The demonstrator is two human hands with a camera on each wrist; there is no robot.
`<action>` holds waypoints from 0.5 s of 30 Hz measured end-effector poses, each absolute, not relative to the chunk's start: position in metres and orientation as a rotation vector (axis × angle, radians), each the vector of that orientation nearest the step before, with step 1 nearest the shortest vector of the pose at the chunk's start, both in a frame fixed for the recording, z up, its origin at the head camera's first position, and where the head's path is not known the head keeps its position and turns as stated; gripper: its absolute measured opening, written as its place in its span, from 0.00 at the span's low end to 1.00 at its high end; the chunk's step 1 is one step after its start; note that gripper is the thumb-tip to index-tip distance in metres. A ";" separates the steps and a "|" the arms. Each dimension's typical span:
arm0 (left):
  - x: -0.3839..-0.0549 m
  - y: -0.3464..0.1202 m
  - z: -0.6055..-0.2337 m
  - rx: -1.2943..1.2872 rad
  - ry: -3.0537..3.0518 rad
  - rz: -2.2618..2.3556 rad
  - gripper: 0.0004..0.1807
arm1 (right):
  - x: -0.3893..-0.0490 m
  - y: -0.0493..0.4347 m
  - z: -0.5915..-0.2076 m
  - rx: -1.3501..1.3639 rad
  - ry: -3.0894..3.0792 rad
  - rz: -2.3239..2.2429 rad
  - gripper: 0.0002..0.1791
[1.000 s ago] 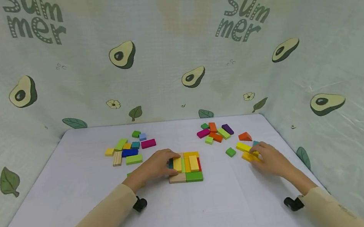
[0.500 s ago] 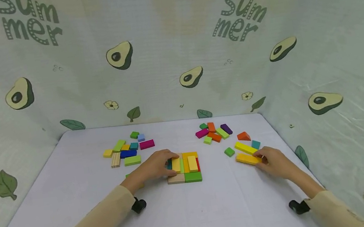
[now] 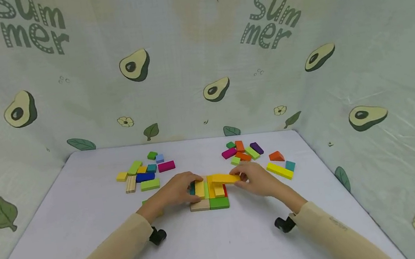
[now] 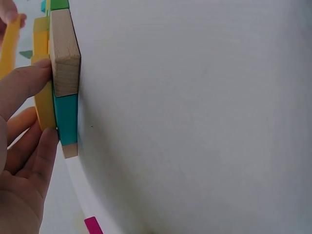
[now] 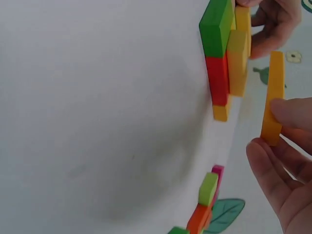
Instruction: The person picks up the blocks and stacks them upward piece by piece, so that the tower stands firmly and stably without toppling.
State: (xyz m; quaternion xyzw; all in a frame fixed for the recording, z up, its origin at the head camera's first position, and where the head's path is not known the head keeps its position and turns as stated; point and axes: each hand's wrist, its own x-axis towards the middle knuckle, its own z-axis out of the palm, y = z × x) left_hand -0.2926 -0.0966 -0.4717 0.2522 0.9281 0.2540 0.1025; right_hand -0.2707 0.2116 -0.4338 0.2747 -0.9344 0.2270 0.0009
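Observation:
A flat square of wooden blocks, with a green block (image 3: 219,203) and a bare wood block (image 3: 200,205) along its near edge, lies mid-table. On its left part my left hand (image 3: 178,190) pinches a light yellow block (image 4: 46,107) end to end, thumb near, fingertips far. My right hand (image 3: 256,179) grips one end of a long orange-yellow block (image 5: 274,83), raised above the square's right part. Beneath that held block a second light yellow block (image 5: 237,61) rests on top of the square. Red (image 5: 217,80) and teal (image 4: 66,119) blocks show in its sides.
A yellow block (image 3: 279,171) and a teal block (image 3: 290,165) lie to the right, near an orange wedge (image 3: 276,156). Several loose blocks sit at the back right, including a purple one (image 3: 256,148). Another group, with a blue block (image 3: 145,177), is at the back left.
My right hand has picked up the orange-yellow block from the right side and carried it left over the square. My left hand stays in place on its yellow block.

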 end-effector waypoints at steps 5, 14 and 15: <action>-0.293 -0.099 -0.475 0.761 2.719 0.803 0.39 | -0.283 0.182 -0.441 0.959 -2.955 0.704 0.16; -0.292 -0.100 -0.473 0.750 2.700 0.884 0.42 | -0.291 0.167 -0.445 0.932 -2.998 0.755 0.17; -0.292 -0.100 -0.472 0.752 2.701 0.885 0.41 | -0.291 0.168 -0.446 0.931 -3.000 0.751 0.18</action>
